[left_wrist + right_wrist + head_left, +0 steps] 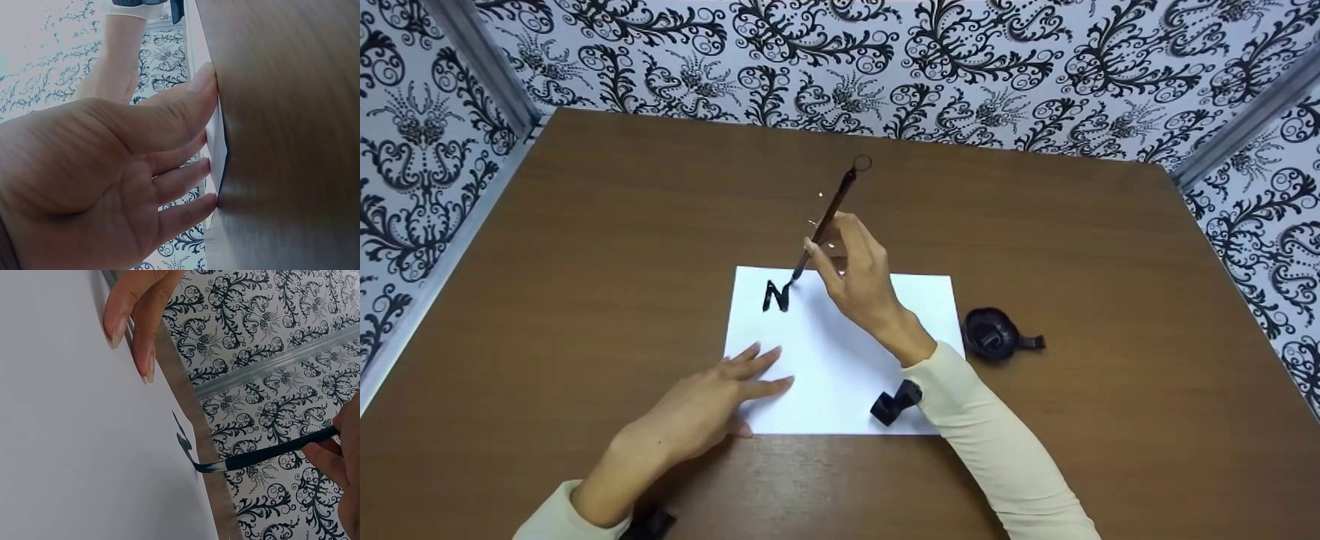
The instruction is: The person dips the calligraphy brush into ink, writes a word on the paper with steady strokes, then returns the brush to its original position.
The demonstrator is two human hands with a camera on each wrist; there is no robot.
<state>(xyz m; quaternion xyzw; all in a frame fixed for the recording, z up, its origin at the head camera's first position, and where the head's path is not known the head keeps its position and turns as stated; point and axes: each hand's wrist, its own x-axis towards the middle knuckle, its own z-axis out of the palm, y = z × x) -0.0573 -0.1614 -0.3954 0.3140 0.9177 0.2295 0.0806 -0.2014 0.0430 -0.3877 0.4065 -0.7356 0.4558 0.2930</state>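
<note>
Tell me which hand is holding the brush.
The right hand: it pinches the brush by the handle. The left hand holds no tool; its spread fingers touch the lower left of the paper.

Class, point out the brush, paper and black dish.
Brush [826,218], head view: mid-handle.
Paper [840,356], head view: bare middle.
Black dish [974,334], head view: left side of its wall.

Bright head view, soft shadow on paper [825,382], tabletop [645,202] faintly glaring
</note>
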